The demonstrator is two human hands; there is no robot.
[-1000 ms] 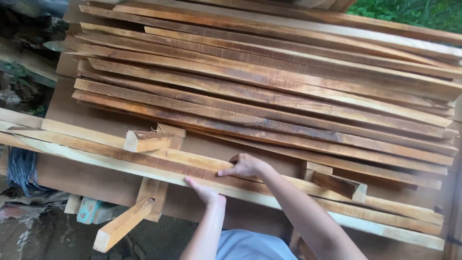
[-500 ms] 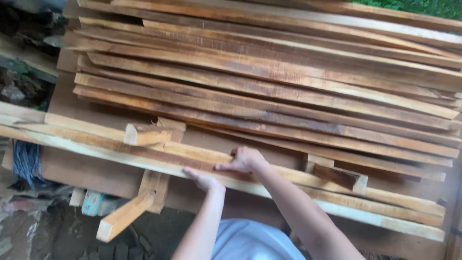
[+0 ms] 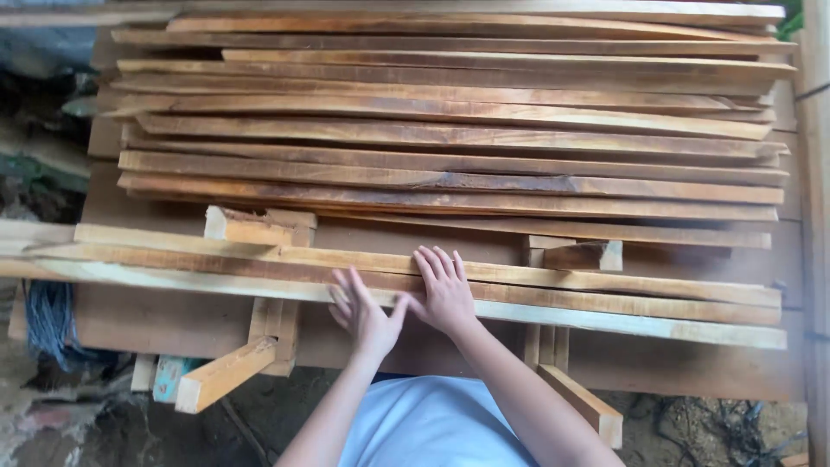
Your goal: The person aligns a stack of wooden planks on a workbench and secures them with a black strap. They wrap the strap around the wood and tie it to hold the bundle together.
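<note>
From the head camera I look straight down on a brown wooden bench [image 3: 173,320] loaded with rough-sawn timber. My left hand [image 3: 363,316] and right hand [image 3: 445,294] lie side by side, palms down, on a bundle of long pale wooden strips [image 3: 605,294] that runs from nine o'clock to three o'clock across the near part of the bench. On both hands the fingers are spread apart and flat, pressing on the strips and gripping nothing. The bundle rests on two short wooden cross blocks, the left block [image 3: 251,229] at ten o'clock of my hands, the right block [image 3: 575,255] at two o'clock.

At twelve o'clock, well apart from my hands, sits a wide stack of orange-brown planks [image 3: 450,130].

I judge these risks. The strips are loose and overhang the bench at nine o'clock, so uneven pressure could let one slide or tip off. The sawn edges look rough, and a flat palm dragged along them could pick up splinters. A pale wooden offcut [image 3: 220,376] juts out at seven o'clock, where a knee could catch it.

I see no labels or signs. A small teal box-like object [image 3: 169,376] lies at eight o'clock, and a blue bundle of cord [image 3: 47,320] hangs at nine o'clock.
</note>
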